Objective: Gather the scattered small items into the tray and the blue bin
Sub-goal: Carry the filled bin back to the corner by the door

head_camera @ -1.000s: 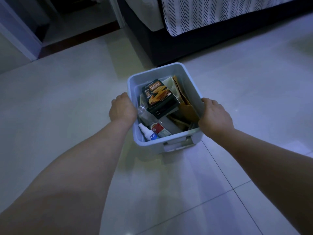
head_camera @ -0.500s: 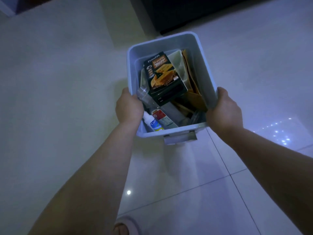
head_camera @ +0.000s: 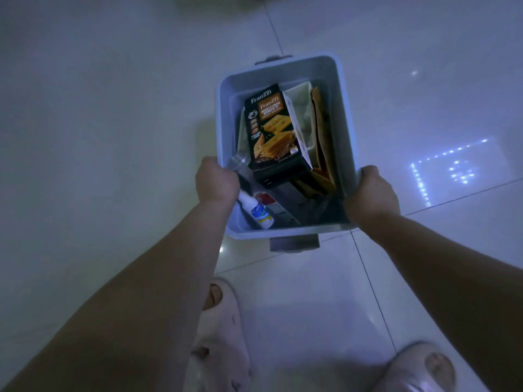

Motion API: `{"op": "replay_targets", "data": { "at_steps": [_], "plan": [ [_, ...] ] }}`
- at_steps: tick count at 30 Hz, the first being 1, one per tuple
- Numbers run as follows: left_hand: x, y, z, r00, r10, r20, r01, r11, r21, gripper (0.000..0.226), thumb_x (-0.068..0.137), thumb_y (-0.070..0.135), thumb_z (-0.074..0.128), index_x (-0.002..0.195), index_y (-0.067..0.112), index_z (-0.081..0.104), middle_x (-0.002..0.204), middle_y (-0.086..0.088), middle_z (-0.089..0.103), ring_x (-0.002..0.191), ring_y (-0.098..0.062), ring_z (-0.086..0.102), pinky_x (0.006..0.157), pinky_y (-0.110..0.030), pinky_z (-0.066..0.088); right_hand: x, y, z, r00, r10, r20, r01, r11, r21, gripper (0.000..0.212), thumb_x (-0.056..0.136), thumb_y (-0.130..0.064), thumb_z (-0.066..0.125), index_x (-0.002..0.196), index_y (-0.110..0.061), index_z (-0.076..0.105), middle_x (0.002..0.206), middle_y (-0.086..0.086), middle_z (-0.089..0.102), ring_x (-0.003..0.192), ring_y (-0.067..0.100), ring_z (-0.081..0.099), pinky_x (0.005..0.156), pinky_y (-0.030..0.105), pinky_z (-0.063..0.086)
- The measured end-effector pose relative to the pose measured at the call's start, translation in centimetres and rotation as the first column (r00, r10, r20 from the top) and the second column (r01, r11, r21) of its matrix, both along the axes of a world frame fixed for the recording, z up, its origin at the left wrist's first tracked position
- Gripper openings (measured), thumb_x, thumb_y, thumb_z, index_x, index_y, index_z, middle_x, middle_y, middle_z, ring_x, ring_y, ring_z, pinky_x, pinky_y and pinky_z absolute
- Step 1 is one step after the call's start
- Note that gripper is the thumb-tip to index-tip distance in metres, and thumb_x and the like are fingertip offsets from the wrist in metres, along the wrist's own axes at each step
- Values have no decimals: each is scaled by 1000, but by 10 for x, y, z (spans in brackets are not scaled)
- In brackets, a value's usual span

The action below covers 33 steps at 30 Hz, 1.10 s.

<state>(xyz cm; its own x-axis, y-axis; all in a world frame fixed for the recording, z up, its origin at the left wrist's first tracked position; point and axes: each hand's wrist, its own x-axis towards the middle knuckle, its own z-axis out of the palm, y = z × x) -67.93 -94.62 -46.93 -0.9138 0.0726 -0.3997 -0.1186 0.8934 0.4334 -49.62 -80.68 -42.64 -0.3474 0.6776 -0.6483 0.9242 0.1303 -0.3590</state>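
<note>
I hold the blue bin point(head_camera: 283, 69) off the floor in front of me. My left hand point(head_camera: 216, 179) grips its left rim and my right hand point(head_camera: 372, 193) grips its right rim. Inside lies a dark cracker box point(head_camera: 276, 137) on top, with a white tray point(head_camera: 304, 120) and brown cardboard point(head_camera: 321, 154) behind it to the right. A small white bottle point(head_camera: 256, 210) and a clear plastic bottle point(head_camera: 237, 162) lie at the left near my left hand. More items underneath are hidden.
Pale glossy floor tiles point(head_camera: 99, 123) spread all around. My two feet in light slippers, the left slipper point(head_camera: 218, 335) and the right slipper point(head_camera: 418, 369), stand below the bin. Blue light reflections point(head_camera: 441, 168) glint on the tile at right.
The bin has come up off the floor and nearer to me, both hands still gripping its rims. The view tilted downward, the bed left the frame and my feet came into view.
</note>
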Motion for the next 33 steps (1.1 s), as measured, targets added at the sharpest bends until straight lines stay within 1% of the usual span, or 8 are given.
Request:
{"op": "replay_targets", "data": {
  "at_steps": [3,8,11,15,20,23,28,33],
  "plan": [
    [15,-20,41,997,66,40,-66,998,-10,32,85,6,54,116,0,60,114,-19,64,103,-35,62,86,-38,53,9,-4,45,999,49,12,-48,998,-46,32,88,-3,51,119,-5,43,99,14,54,82,29,47,69,36,43],
    [19,-46,95,987,136,90,-132,990,-49,31,85,11,57,114,1,64,109,-19,67,98,-35,65,80,-36,52,5,-6,107,990,136,28,-133,986,-100,32,86,-5,55,117,-7,45,102,14,56,84,27,51,68,35,45],
    [14,-53,152,985,150,88,-146,988,-53,31,84,7,55,113,0,63,108,-20,66,97,-35,64,78,-35,51,-8,0,163,980,199,25,-196,975,-103,33,83,-9,60,114,-8,49,104,13,60,90,27,57,76,38,52],
    [2,-55,218,989,133,71,-129,990,-53,28,83,6,54,108,-1,65,103,-21,68,92,-36,64,70,-30,46,-24,7,230,966,257,37,-253,963,-93,35,81,-9,62,114,-10,51,104,11,59,93,26,58,80,38,53],
    [-28,-57,312,995,101,12,-101,995,-9,28,85,8,53,108,-1,66,105,-22,68,95,-37,64,72,-29,44,-47,4,314,958,285,5,-285,958,-37,32,82,-12,62,113,-9,51,96,9,57,87,25,55,73,33,48],
    [-47,-63,362,996,87,-14,-86,996,12,27,87,9,53,109,-1,65,108,-21,67,98,-37,63,75,-30,45,-60,-1,358,951,308,-16,-308,951,-5,33,83,-13,63,113,-10,51,98,9,58,89,25,56,74,34,50],
    [-75,-87,447,998,57,-32,-56,998,33,26,86,8,53,108,1,64,106,-19,67,94,-34,62,68,-27,40,-87,-20,436,937,348,-29,-346,936,60,31,81,-15,63,110,-13,52,99,6,60,91,23,60,81,38,56],
    [-104,-113,521,998,-5,-68,7,1000,30,23,85,12,56,102,-1,66,103,-21,67,90,-35,62,66,-27,39,-112,-42,512,920,392,-17,-387,914,126,27,81,-18,62,106,-14,54,98,5,59,90,23,59,76,35,55]
  ]
}}
